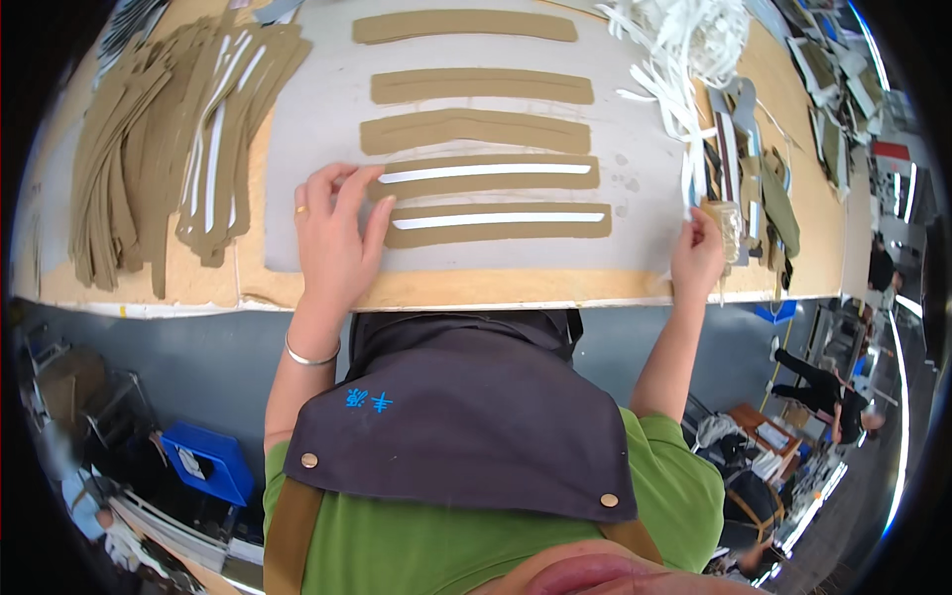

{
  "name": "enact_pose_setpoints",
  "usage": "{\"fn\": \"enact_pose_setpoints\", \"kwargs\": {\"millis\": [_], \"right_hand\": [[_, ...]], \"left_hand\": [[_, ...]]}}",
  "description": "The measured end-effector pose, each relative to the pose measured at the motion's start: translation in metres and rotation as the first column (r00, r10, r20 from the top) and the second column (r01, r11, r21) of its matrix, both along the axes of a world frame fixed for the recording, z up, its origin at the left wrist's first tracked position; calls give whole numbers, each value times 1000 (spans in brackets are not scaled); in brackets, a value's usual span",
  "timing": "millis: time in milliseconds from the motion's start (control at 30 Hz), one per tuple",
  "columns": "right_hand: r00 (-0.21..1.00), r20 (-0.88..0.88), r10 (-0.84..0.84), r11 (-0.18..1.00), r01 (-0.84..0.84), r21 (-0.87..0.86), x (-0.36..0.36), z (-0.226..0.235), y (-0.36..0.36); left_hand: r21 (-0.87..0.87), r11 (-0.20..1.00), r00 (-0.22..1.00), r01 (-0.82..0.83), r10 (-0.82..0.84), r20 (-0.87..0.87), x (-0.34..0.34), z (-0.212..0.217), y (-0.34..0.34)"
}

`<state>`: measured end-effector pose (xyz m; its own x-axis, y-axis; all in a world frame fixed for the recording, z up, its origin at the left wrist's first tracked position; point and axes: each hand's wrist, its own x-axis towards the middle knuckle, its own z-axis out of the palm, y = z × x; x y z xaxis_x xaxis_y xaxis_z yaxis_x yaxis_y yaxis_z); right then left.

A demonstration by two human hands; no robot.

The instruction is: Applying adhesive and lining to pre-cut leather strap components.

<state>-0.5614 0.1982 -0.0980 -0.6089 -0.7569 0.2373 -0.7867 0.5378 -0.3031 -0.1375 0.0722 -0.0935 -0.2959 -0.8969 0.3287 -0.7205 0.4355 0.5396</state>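
Note:
Five long brown fabric strips lie crosswise, one above another, on a grey sheet. The two nearest, the lowest strip and the one above it, each carry a narrow white band along the middle. The farther ones, such as this brown strip, have no white band. My left hand rests at the left ends of the two nearest strips, its fingers apart and its fingertips touching the upper one's end. Off to the right, my right hand pinches the lower end of a white strip hanging from a tangled heap.
Stacks of brown strips lie at the left, some with white bands. The white heap is at the far right. A clear, yellowish block-like item and tools sit beside my right hand. The table's front edge runs before me.

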Motion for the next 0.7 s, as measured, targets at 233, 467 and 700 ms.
{"fn": "enact_pose_setpoints", "kwargs": {"millis": [233, 467, 700], "right_hand": [[882, 261, 393, 917, -353, -185, 82, 30, -66], [852, 133, 507, 861, -492, -134, 110, 19, -95], [885, 64, 462, 887, -461, -37, 108, 2, -96]], "left_hand": [[-10, 999, 989, -33, 34, 146, -3, -1, -31], [50, 997, 978, -59, 48, 201, -2, 0, -30], [40, 994, 975, -100, 90, 202, 1, -4, -31]]}}
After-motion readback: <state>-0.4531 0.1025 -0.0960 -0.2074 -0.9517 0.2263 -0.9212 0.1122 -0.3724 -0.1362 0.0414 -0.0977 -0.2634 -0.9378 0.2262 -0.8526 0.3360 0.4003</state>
